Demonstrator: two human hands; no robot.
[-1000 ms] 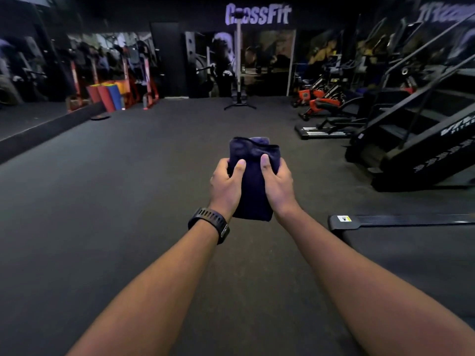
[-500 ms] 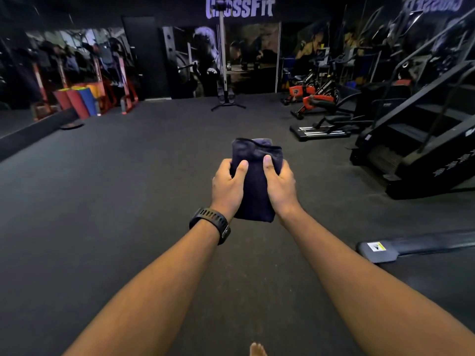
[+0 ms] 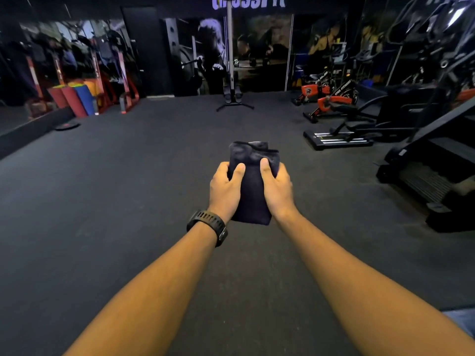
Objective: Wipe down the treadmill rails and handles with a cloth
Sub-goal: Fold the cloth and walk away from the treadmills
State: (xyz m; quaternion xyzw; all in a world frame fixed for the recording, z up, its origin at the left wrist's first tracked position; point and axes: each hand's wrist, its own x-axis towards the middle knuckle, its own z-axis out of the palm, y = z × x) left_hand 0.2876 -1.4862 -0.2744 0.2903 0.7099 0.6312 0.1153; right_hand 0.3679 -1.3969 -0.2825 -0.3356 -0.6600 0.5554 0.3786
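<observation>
Dark-blue cloth (image 3: pixel 253 191): folded into a thick bundle and held upright in the air above the floor, mid-view. Loose folds show at its upper edge. The lower edge hangs level with the wrists.
Left hand (image 3: pixel 224 192): grips the left side of the cloth. Thumb lies on the front face; fingers wrap behind, out of sight.
Right hand (image 3: pixel 278 190): grips the right side the same way, thumb on the front face. The two thumbs are apart, with a strip of cloth between them.
Arms: both bare, stretched forward from the bottom corners of the view.
Watch (image 3: pixel 208 224): black, perforated strap, on the left wrist.
Floor (image 3: pixel 115 214): dark matting, matte finish.
Far edge of floor, middle: tall pole (image 3: pixel 230 60) on a splayed black base. Lit sign (image 3: pixel 248 1) above it, cut off by the top of the frame.
Far left corner of floor: red rack frames (image 3: pixel 123 80), with upright rolled mats (image 3: pixel 77 98) in red and blue beside them.
Right edge of floor, far: two orange-and-black exercise bikes (image 3: pixel 331 101).
Right edge of floor, near: black stair machine (image 3: pixel 434 176) with ribbed steps, well apart from the hands.
</observation>
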